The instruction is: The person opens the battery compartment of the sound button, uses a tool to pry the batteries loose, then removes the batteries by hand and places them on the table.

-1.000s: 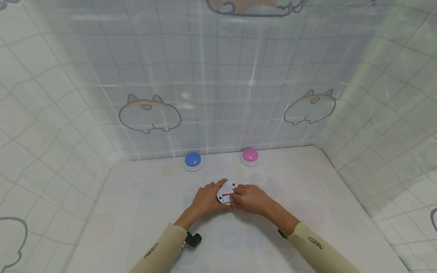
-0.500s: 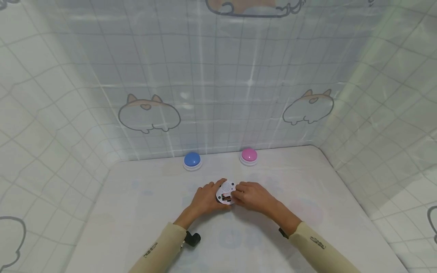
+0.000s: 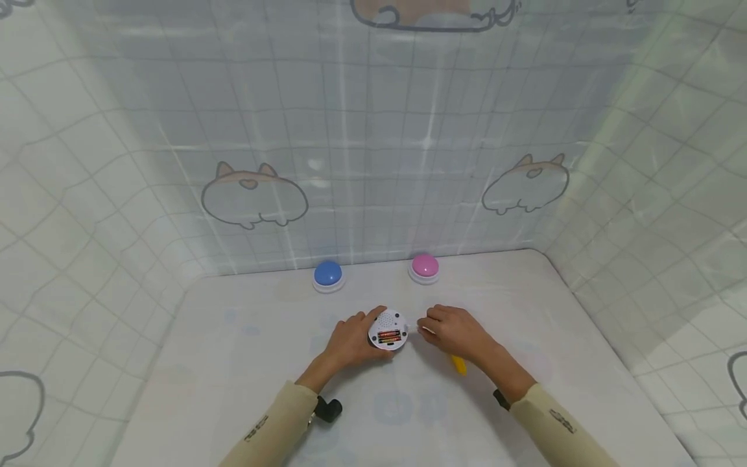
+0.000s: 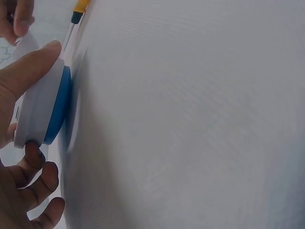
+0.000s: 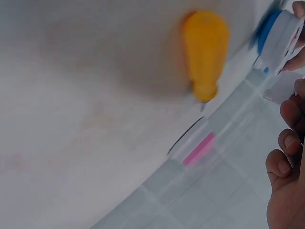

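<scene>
My left hand (image 3: 352,340) grips a round white push button (image 3: 386,320) by its sides, turned upside down. Its blue dome (image 4: 59,107) faces the table in the left wrist view. In its underside the battery compartment stands uncovered, with red-and-gold batteries (image 3: 389,336) lying in it beside a patch of speaker holes. Just right of the device, my right hand (image 3: 455,332) pinches a small white battery cover (image 5: 280,88), held apart from the compartment. A yellow-handled screwdriver (image 5: 206,52) lies on the table under the right hand, partly hidden by it in the head view.
At the back of the white table (image 3: 245,389) stand a blue push button (image 3: 328,274) and a pink push button (image 3: 425,266), both on white bases. Grid-patterned curtains (image 3: 373,130) with animal drawings enclose the back and both sides.
The battery cover has come off the push button, baring the batteries. My right hand has moved right with the cover, and the yellow screwdriver now shows beneath it. My left hand stays put.
</scene>
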Demonstrator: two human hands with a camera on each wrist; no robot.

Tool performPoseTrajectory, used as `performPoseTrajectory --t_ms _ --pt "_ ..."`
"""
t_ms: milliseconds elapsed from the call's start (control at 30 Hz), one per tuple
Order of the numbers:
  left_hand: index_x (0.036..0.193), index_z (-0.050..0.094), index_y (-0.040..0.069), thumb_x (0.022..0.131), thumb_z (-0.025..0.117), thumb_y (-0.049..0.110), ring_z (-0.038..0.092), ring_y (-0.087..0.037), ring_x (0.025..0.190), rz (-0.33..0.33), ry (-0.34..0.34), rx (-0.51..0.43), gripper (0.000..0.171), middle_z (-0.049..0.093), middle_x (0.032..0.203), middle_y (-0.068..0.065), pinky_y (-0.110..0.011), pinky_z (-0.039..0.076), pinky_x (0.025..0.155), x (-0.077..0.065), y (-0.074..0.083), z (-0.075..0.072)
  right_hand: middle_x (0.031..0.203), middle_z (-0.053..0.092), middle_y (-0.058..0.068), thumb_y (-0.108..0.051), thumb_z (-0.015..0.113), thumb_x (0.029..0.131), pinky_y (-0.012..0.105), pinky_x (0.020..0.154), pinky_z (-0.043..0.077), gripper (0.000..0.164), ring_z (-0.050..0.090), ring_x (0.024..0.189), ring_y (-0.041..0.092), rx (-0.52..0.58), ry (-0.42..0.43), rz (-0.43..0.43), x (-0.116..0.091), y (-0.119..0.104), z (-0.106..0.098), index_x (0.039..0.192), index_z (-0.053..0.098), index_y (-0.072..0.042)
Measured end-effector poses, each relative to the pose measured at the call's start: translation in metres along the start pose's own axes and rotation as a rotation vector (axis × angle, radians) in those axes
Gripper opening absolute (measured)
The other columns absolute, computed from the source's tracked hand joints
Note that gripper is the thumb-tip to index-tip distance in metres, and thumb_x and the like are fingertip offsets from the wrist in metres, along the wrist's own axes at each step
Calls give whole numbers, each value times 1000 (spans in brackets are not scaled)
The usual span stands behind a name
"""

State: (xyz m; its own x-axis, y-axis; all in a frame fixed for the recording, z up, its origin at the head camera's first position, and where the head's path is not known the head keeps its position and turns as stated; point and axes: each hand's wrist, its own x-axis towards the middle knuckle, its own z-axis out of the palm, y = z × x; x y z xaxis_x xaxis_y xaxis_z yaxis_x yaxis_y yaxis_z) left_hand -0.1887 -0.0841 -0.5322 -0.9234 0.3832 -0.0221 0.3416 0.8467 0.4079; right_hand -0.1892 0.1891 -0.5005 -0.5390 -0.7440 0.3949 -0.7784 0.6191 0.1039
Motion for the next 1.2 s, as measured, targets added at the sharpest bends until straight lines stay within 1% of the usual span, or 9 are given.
performPoseTrajectory --t_ms 133,233,400,633,900,1200 --pt "153 39 30 67 83 67 58 -22 105 -8 -7 -13 104 63 117 -8 -54 44 92 -2 0 -2 82 62 -7 -23 84 83 21 68 52 17 54 72 9 -7 -13 32 -15 11 -5 98 78 -17" --pt "153 39 29 67 83 66 57 -23 106 -13 -12 -29 104 62 118 -9 -55 43 93 -4 0 -4 81 62 -7 -22 84 82 22 67 52 17 53 72 9 -19 -25 66 -27 20 -10 97 78 -16" --pt "154 39 29 68 83 66 57 -23 107 -21 -11 -28 103 62 120 -8 -53 43 93 -5 1 -4 82 65 -5 -20 85 81 24 67 53 18 55 73 10 -50 -39 117 -44 31 -17 97 79 -15" --pt "154 38 30 68 82 67 56 -22 106 -16 -6 -21 104 62 119 -7 -52 43 92 -4 -1 -1 80 62 -4 -21 85 81 24 65 52 19 53 70 10 -82 -69 181 -56 38 -21 97 78 -13" --pt "155 37 31 68 82 68 57 -23 109 -20 -16 -29 105 62 121 -7 -54 42 94 -5 -1 -1 78 62 -3 -17 86 79 26 62 52 17 55 68 11 -87 -28 186 -68 52 -18 94 78 -11" --pt "155 37 32 68 83 66 57 -22 108 -20 -20 -26 104 61 120 -7 -55 42 95 -4 -1 0 81 65 -1 -15 85 79 30 64 55 16 60 70 14 -79 -83 233 -82 61 -11 93 78 -9"
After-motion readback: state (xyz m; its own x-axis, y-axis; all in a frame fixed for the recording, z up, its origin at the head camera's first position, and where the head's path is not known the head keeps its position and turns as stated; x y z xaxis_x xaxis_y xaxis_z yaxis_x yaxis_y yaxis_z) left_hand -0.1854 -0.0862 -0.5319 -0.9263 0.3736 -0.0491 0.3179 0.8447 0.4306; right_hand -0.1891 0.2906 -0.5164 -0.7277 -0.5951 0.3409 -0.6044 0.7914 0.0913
